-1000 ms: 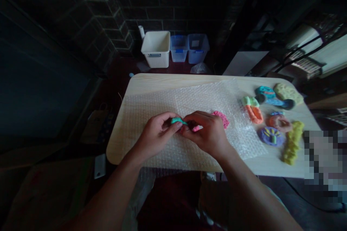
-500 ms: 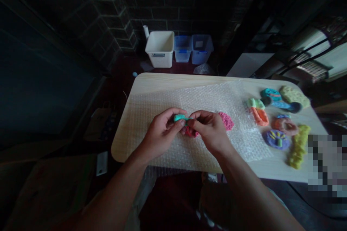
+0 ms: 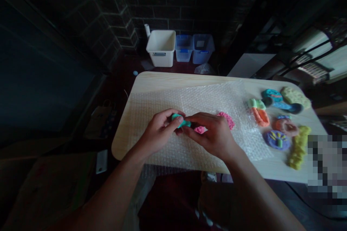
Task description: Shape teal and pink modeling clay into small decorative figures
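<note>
A small lump of teal-green modelling clay (image 3: 177, 120) sits between my two hands, above the bubble wrap. My left hand (image 3: 160, 127) grips it, with the thumb pressed on top. From the other side, my right hand (image 3: 210, 129) pinches its right end with thumb and fingers. Just under the fingers of my right hand shows part of a pink clay piece (image 3: 200, 130); the rest of it is hidden. Behind that hand lies another bumpy pink clay piece (image 3: 227, 120), partly covered by it.
Bubble wrap (image 3: 162, 103) covers much of the pale wooden table (image 3: 151, 79). Several clay shapes stand at the right, among them an orange and green one (image 3: 260, 116), a purple disc (image 3: 277, 140) and a yellow strip (image 3: 299, 148). Beyond the table are a white bin (image 3: 162, 61) and blue boxes.
The green clay was drawn out thin between my hands; now it is a thicker, shorter lump. My right-hand fingers have straightened over it, and less of the pink piece below shows.
</note>
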`<state>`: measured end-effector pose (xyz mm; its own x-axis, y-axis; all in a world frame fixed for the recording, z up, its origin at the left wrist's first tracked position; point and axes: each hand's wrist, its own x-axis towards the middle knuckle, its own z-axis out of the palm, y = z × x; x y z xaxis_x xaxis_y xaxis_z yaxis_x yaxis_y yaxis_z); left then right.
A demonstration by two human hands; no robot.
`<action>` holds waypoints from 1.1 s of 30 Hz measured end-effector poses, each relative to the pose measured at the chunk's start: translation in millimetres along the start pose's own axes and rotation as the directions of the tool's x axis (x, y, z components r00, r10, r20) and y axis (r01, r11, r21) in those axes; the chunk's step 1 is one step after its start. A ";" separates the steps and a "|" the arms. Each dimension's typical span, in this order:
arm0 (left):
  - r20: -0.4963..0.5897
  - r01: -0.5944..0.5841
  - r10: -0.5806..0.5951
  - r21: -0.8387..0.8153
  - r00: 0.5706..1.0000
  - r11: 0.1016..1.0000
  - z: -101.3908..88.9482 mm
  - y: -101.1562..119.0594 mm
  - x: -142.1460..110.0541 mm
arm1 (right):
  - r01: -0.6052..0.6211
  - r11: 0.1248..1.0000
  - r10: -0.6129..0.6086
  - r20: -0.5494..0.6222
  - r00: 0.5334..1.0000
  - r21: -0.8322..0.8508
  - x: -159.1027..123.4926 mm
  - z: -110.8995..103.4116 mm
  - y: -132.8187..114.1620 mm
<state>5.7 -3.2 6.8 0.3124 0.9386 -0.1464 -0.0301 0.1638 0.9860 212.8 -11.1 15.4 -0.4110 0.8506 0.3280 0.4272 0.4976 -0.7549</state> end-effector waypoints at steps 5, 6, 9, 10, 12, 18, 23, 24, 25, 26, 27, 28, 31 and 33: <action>0.047 0.021 -0.021 0.007 0.999 1.000 0.5 0.2 -1.4 | -0.103 0.991 0.104 0.000 0.995 0.082 -2.3 2.6 1.5; 0.059 0.023 -0.024 0.008 0.998 1.000 0.7 0.3 -1.6 | -0.126 0.989 0.126 -0.005 0.992 0.083 -2.3 3.8 1.5; 0.086 0.037 -0.037 0.003 0.996 0.999 1.2 -0.3 -2.5 | -0.174 0.984 0.175 -0.017 0.984 0.041 -0.5 8.0 0.3; 0.090 0.039 -0.040 0.006 0.995 0.999 1.2 -0.8 -2.6 | -0.184 0.982 0.185 -0.017 0.983 0.031 0.3 9.2 -0.5; 0.084 0.033 -0.034 0.012 0.996 0.999 0.6 -2.4 -2.3 | -0.211 0.977 0.211 -0.003 0.977 0.034 1.9 10.6 -1.9; -0.206 0.013 -0.031 -0.087 0.978 0.996 -7.3 -5.9 6.0 | -0.347 0.847 0.366 0.033 0.930 0.402 2.6 3.7 0.3; -0.195 0.034 -0.065 -0.160 0.979 0.987 -6.6 -3.1 8.0 | -0.314 0.646 0.464 -0.032 0.885 0.695 1.2 -1.1 12.7; -0.175 0.038 -0.066 -0.163 0.982 0.986 -5.4 -2.6 7.6 | -0.314 0.622 0.471 -0.023 0.882 0.718 1.1 -0.5 15.2; -0.169 0.037 -0.065 -0.167 0.983 0.985 -4.2 -2.4 7.3 | -0.318 0.600 0.473 -0.005 0.881 0.734 1.1 0.4 17.2; -0.173 0.033 -0.064 -0.173 0.983 0.984 -3.3 -2.4 7.1 | -0.324 0.579 0.470 0.018 0.882 0.748 1.2 1.4 18.5; -0.178 0.032 -0.065 -0.181 0.982 0.983 -2.8 -2.5 7.0 | -0.325 0.558 0.463 0.039 0.885 0.763 1.5 2.5 19.3; -0.181 0.032 -0.067 -0.191 0.981 0.981 -2.5 -2.7 7.1 | -0.319 0.537 0.452 0.052 0.890 0.781 1.9 3.4 19.4; -0.173 0.046 -0.083 -0.210 0.981 0.977 -3.0 -2.9 7.1 | -0.290 0.502 0.434 0.053 0.899 0.815 3.5 5.0 16.3; -0.178 0.047 -0.090 -0.230 0.980 0.972 -3.4 -2.2 6.8 | -0.313 0.510 0.460 0.053 0.886 0.801 4.6 5.7 12.7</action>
<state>4.6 3.8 3.4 0.1398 0.9592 -0.2459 -0.2326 0.2732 0.9334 211.8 -1.9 4.1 -0.2100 0.9738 -0.0868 -0.2987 -0.1485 -0.9427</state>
